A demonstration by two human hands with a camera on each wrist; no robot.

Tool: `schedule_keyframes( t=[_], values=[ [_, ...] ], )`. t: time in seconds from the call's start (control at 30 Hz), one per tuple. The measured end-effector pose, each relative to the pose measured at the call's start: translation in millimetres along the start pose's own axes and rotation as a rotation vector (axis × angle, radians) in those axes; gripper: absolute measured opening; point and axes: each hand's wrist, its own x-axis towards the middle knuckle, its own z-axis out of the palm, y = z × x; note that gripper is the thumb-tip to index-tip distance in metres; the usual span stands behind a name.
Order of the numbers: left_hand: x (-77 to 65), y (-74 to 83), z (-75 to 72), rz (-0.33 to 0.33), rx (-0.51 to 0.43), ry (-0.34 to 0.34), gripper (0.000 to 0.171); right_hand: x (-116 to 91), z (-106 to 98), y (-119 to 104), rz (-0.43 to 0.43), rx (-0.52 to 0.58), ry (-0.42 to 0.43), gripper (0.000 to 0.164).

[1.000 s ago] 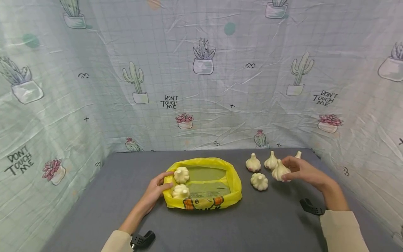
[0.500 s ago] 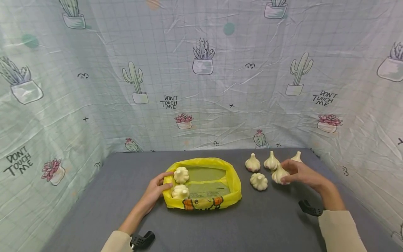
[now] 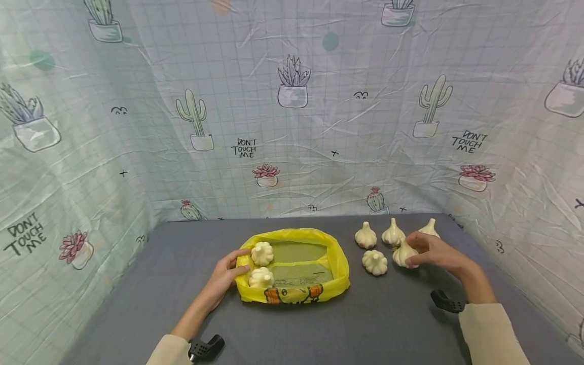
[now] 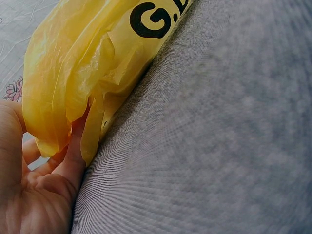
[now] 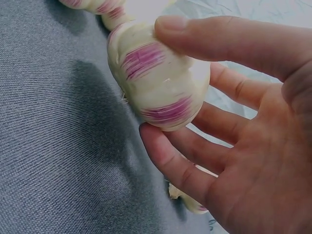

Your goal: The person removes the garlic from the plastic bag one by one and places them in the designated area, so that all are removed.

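My right hand (image 3: pixel 435 253) holds a white garlic bulb (image 3: pixel 403 254) by its sides, neck up. The right wrist view shows purple streaks on this garlic bulb (image 5: pixel 156 83), with the thumb on one side and fingers round the other. At the left end of a yellow plastic bag (image 3: pixel 339 266), which lies with its mouth spread wide, my left hand (image 3: pixel 223 276) grips the rim. In the left wrist view the fingers partly disappear behind the yellow film. Inside the bag, at its left end, sit a garlic bulb (image 3: pixel 262 253) and another garlic bulb (image 3: pixel 261 278).
Beside the bag's right end a garlic bulb (image 3: pixel 375 262) lies with its neck toward me. Behind it stand a garlic bulb (image 3: pixel 366 236), another garlic bulb (image 3: pixel 393 234) and one garlic bulb (image 3: pixel 430 228) partly behind my right hand. A printed cloth (image 3: pixel 292 132) hangs round the grey tabletop (image 3: pixel 296 334).
The right hand and its garlic bulb have moved slightly down and toward the tabletop. My left hand and the bag have stayed in place.
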Motion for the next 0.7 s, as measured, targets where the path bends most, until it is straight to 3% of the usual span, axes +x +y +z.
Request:
schedule_keyframes(
  t=[0.23,0.7],
  values=[
    [0.8,-0.9,1.6,-0.008,-0.005,0.023,0.052,1.2,1.9,3.1,0.012,-0.062,0.016,0.048],
    [1.7,-2.5,0.5,-0.011,-0.001,0.016,0.052,4.0,3.4,10.6,0.009,-0.070,0.007,0.047]
  ],
)
